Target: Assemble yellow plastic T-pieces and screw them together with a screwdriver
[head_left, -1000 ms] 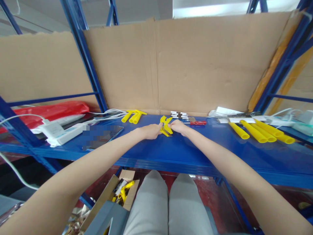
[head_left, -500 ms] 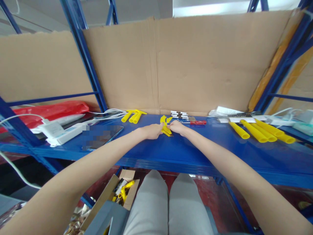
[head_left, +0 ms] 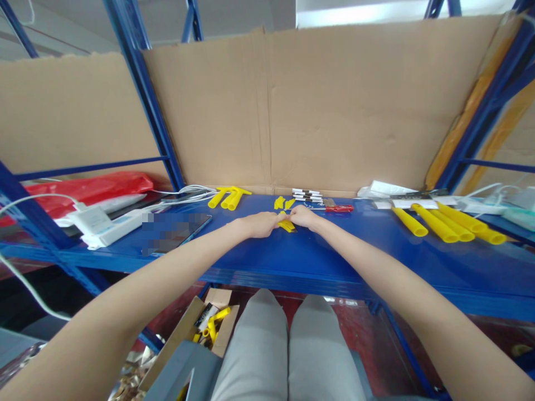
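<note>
My left hand (head_left: 263, 224) and my right hand (head_left: 304, 216) meet over the middle of the blue shelf top, fingers closed. Between their fingertips is a small yellow plastic piece (head_left: 283, 214), mostly covered by the fingers; its exact shape cannot be made out. Just below the fingertips lie flat yellow strips (head_left: 288, 226). A few more yellow pieces (head_left: 279, 203) rest behind the hands. To the right of my right hand is a screwdriver with a red handle (head_left: 339, 209), and white-and-dark small packs (head_left: 307, 195) are stacked behind it.
Yellow T-shaped handles (head_left: 234, 198) stand at the back left. Several yellow tubes (head_left: 438, 223) lie at the right. A phone (head_left: 178, 234) and a white power strip (head_left: 112, 228) occupy the left side. Cardboard (head_left: 334, 106) walls the back. Below sits an open box (head_left: 171, 340) with yellow parts.
Both hands stay in nearly the same place. Less yellow shows between the fingertips now, and blue surface appears between them and the pieces behind.
</note>
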Demonstrator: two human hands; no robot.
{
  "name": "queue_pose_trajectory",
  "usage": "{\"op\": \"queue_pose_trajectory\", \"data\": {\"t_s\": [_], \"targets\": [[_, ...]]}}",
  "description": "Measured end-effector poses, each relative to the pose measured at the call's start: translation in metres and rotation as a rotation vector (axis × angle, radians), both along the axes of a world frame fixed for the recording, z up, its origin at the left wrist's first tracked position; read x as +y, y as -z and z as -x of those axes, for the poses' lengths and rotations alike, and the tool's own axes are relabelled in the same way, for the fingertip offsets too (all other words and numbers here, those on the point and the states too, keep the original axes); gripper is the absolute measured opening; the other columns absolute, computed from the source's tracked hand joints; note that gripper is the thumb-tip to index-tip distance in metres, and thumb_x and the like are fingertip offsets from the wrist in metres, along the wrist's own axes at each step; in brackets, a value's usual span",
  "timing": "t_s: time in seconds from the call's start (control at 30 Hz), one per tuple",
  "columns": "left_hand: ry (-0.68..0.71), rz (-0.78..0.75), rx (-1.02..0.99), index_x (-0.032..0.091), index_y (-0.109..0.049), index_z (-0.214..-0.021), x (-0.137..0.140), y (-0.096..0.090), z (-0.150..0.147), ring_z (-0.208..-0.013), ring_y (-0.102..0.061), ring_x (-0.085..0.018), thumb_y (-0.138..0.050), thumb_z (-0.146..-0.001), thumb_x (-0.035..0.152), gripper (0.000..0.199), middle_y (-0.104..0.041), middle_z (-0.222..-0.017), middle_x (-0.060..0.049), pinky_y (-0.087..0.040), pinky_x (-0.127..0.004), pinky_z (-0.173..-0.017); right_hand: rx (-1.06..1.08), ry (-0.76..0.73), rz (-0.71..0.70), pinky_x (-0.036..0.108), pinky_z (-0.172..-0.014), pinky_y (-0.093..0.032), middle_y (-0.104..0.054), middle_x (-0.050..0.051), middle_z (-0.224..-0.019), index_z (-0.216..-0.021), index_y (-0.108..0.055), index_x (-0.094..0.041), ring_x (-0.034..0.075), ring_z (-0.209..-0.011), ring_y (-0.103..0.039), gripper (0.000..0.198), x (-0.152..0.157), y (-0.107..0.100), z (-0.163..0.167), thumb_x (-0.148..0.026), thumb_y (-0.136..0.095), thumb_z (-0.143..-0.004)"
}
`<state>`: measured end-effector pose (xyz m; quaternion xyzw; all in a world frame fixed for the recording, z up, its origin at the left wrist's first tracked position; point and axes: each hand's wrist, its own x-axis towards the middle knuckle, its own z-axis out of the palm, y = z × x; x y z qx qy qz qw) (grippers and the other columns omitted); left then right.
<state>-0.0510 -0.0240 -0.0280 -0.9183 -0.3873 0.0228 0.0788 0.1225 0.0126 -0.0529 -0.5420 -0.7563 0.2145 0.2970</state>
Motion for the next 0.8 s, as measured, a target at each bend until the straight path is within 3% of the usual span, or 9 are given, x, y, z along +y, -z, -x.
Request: {"op": "queue_pose_trajectory", "data": {"t_s": [0.23, 0.4, 0.5, 0.67, 0.8], "targets": [[0.03, -0.05, -0.02, 0.021, -0.053, -0.135, 0.002, 0.006, 0.002, -0.1, -0.067, -0.022, -0.039, -0.097, 0.02, 0.041, -0.07, -0.108, -0.01, -0.05, -0.03, -0.084, -0.033, 0.016, -0.006, 0.023, -0.057, -0.033, -0.047, -0.004, -0.051, -0.05, -0.049, -0.02, 0.012, -0.057, -0.045, 0.027, 0.001, -0.001, 0.0, -0.015, -0.065, -0.071], [-0.018, -0.096, -0.003, 0.017, -0.058, -0.129, 0.0, 0.006, 0.004, -0.096, -0.066, -0.023, -0.035, -0.097, 0.018, 0.039, -0.066, -0.106, -0.013, -0.05, -0.032, -0.084, 0.1, 0.059, 0.013, 0.021, -0.049, -0.027, -0.043, -0.006, -0.05, -0.055, -0.051, -0.017, 0.008, -0.051, -0.038, 0.027, -0.007, -0.008, -0.004, -0.021, -0.061, -0.08], [-0.008, -0.148, -0.031, 0.016, -0.055, -0.132, -0.003, 0.003, 0.004, -0.098, -0.065, -0.023, -0.035, -0.097, 0.014, 0.041, -0.064, -0.106, -0.014, -0.05, -0.032, -0.086, 0.175, 0.03, 0.111, 0.019, -0.044, -0.025, -0.041, -0.007, -0.05, -0.061, -0.055, -0.017, 0.006, -0.046, -0.035, 0.026, -0.013, -0.015, -0.012, -0.027, -0.065, -0.083], [0.042, -0.225, -0.095, 0.015, -0.052, -0.137, -0.009, -0.004, 0.0, -0.106, -0.062, -0.024, -0.034, -0.095, 0.009, 0.046, -0.062, -0.107, -0.015, -0.048, -0.034, -0.093, 0.41, -0.221, 0.423, 0.017, -0.043, -0.034, -0.053, -0.003, -0.052, -0.065, -0.058, -0.016, 0.006, -0.046, -0.044, 0.027, -0.023, -0.028, -0.026, -0.031, -0.075, -0.079], [0.036, -0.254, -0.101, 0.016, -0.045, -0.143, -0.009, -0.001, -0.002, -0.104, -0.061, -0.025, -0.035, -0.093, 0.006, 0.052, -0.061, -0.109, -0.016, -0.049, -0.037, -0.092, 0.459, -0.253, 0.466, 0.015, -0.044, -0.036, -0.059, -0.001, -0.055, -0.063, -0.058, -0.016, 0.006, -0.047, -0.047, 0.023, -0.029, -0.029, -0.028, -0.022, -0.076, -0.077]]}}
